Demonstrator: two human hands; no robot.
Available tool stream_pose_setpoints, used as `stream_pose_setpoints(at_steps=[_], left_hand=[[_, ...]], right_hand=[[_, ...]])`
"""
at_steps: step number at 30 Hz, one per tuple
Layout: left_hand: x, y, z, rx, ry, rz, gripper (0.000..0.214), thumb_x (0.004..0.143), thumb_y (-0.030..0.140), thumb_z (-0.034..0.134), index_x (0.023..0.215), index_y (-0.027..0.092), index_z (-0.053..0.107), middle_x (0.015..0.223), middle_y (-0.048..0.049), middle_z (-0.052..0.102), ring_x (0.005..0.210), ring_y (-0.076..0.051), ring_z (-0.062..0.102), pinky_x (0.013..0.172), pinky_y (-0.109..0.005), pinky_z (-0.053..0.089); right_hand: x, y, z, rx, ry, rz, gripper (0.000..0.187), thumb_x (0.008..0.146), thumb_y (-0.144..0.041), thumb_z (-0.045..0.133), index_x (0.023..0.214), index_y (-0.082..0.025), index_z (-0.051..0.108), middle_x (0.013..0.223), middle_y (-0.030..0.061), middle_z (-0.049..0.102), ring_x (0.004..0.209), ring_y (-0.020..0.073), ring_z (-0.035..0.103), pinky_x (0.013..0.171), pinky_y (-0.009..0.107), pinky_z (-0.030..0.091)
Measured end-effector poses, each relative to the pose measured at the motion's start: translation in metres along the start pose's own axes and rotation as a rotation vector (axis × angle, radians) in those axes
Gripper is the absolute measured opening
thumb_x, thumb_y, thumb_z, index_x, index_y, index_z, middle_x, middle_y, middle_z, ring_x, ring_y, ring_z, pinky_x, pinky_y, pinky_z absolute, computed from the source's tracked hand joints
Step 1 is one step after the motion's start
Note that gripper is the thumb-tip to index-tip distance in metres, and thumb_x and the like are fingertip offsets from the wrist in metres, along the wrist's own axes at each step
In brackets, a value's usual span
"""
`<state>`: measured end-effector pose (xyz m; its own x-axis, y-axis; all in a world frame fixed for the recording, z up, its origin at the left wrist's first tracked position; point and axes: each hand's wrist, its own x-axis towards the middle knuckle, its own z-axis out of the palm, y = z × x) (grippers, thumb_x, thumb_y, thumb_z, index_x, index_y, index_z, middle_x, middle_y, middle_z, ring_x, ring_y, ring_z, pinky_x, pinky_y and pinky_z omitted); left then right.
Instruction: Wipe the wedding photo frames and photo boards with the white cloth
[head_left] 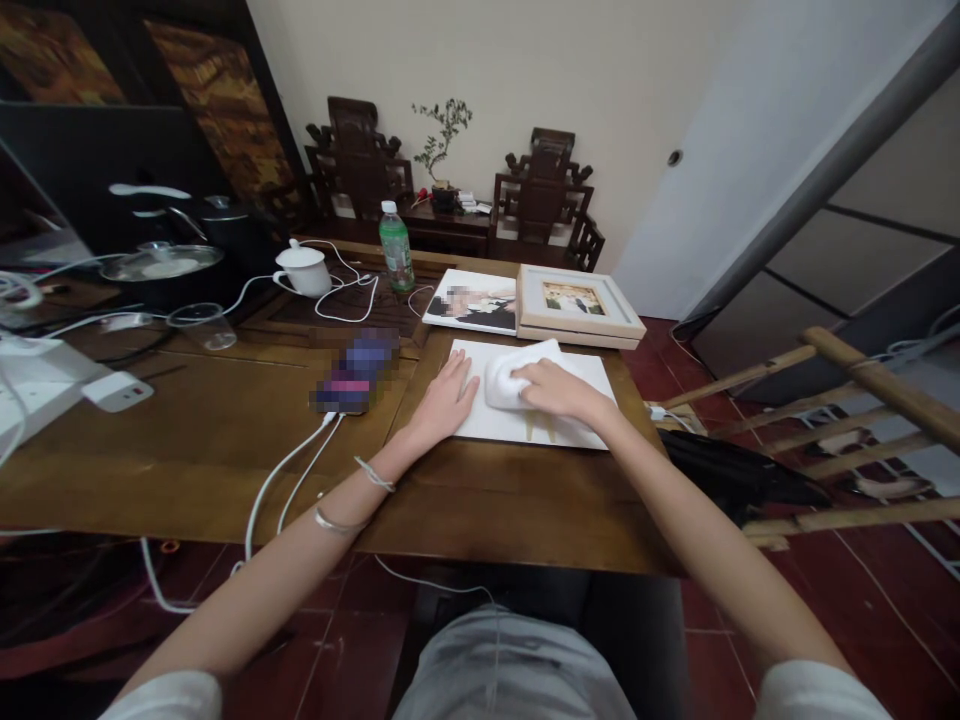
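A white rectangular panel [480, 428] lies flat on the wooden table in front of me, with faint yellowish marks near its lower edge. My left hand [448, 395] rests on the panel's left side, fingers stretched out and holding nothing. Bunched under my right hand [553, 388] is a white cloth [501, 382], pressed onto the middle of the panel. The right fingers grip the cloth, and part of it spreads out beyond them. Whatever the panel shows beneath the cloth and hand is hidden.
Behind the panel lie a photo print [487, 312] and a framed photo [611, 318]. A phone [358, 368] with a white cable lies left of my hand. Farther back stand a green-labelled bottle [396, 248], a lidded white cup [304, 270] and a plastic cup [214, 328]. A bamboo rack [855, 350] stands at right.
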<state>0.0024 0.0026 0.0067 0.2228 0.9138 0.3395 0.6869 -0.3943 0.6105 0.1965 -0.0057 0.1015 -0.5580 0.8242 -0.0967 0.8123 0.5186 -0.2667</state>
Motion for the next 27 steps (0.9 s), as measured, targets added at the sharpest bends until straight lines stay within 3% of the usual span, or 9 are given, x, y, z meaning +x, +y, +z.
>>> stream_pose_setpoints(at_steps=[3, 7, 15, 20, 27], left_hand=[[-0.001, -0.004, 0.001, 0.104, -0.064, 0.053, 0.045, 0.091, 0.029, 0.035, 0.125, 0.005, 0.05, 0.143, -0.0191, 0.038, 0.136, -0.026, 0.03, 0.112, -0.044, 0.026], [-0.002, -0.005, -0.001, 0.178, -0.081, 0.124, 0.041, 0.089, 0.025, 0.038, 0.124, 0.007, 0.049, 0.139, -0.0192, 0.044, 0.133, -0.027, 0.036, 0.109, -0.045, 0.031], [-0.004, 0.005, -0.01, 0.203, -0.082, 0.171, 0.04, 0.089, 0.022, 0.038, 0.125, 0.009, 0.049, 0.131, -0.0172, 0.052, 0.123, -0.027, 0.048, 0.105, -0.042, 0.038], [-0.004, 0.002, -0.008, 0.233, -0.089, 0.163, 0.039, 0.09, 0.023, 0.038, 0.125, 0.009, 0.048, 0.136, -0.0174, 0.046, 0.131, -0.027, 0.039, 0.108, -0.041, 0.034], [-0.005, 0.003, -0.008, 0.268, -0.128, 0.147, 0.037, 0.091, 0.022, 0.037, 0.123, 0.007, 0.047, 0.139, -0.0205, 0.043, 0.134, -0.027, 0.035, 0.108, -0.044, 0.033]], right_hand=[[0.029, 0.012, 0.005, -0.045, 0.136, 0.12, 0.041, 0.077, -0.015, 0.037, 0.109, -0.014, 0.063, 0.111, 0.0118, 0.066, 0.101, 0.0272, 0.056, 0.086, 0.033, 0.039], [0.064, 0.005, 0.015, -0.067, 0.22, 0.174, 0.038, 0.079, -0.018, 0.037, 0.106, -0.014, 0.065, 0.107, 0.0131, 0.067, 0.099, 0.0281, 0.059, 0.083, 0.032, 0.041], [0.112, -0.022, 0.023, -0.027, 0.211, -0.002, 0.034, 0.077, -0.016, 0.04, 0.1, -0.016, 0.066, 0.111, 0.0081, 0.067, 0.096, 0.0255, 0.06, 0.083, 0.029, 0.041], [0.096, -0.001, 0.008, -0.008, 0.204, 0.156, 0.038, 0.08, -0.018, 0.038, 0.107, -0.014, 0.064, 0.114, 0.0116, 0.065, 0.102, 0.0274, 0.058, 0.085, 0.031, 0.042], [0.032, 0.061, -0.007, 0.001, 0.273, 0.32, 0.041, 0.077, -0.017, 0.036, 0.107, -0.008, 0.063, 0.118, 0.0158, 0.062, 0.105, 0.0308, 0.055, 0.088, 0.034, 0.041]])
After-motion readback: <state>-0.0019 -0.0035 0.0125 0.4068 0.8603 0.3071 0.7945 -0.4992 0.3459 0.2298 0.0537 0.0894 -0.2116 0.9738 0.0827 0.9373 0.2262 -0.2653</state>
